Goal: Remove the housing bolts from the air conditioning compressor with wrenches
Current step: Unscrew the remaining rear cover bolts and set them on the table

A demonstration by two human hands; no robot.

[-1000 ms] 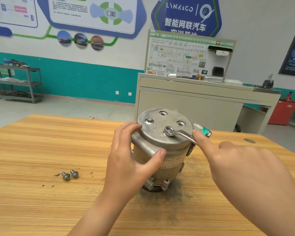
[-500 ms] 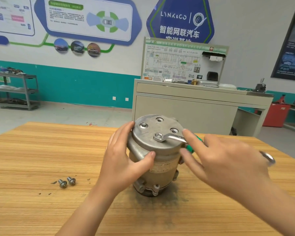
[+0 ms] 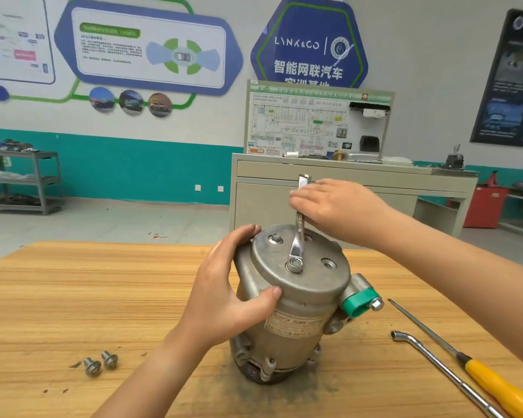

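The compressor (image 3: pixel 299 315) stands on end in the middle of the wooden worktop (image 3: pixel 73 297), its round cover facing up. The left hand (image 3: pixel 221 297) has its grip clamped on the upper body, fingers curled over the cover's far rim and thumb pressed on the near side. A wrench (image 3: pixel 296 245) has its ring end seated on a bolt head near the middle of the cover, and its handle points up and away. The right hand (image 3: pixel 338 206) has its grip apart, with straight fingers laid across the upper handle. A second bolt (image 3: pixel 276 238) sits in the cover near the left fingertips. Two loose bolts (image 3: pixel 101 363) lie together on the worktop to the left. An angled socket wrench (image 3: pixel 435 363) and a yellow-handled screwdriver (image 3: pixel 495 384) lie to the right.
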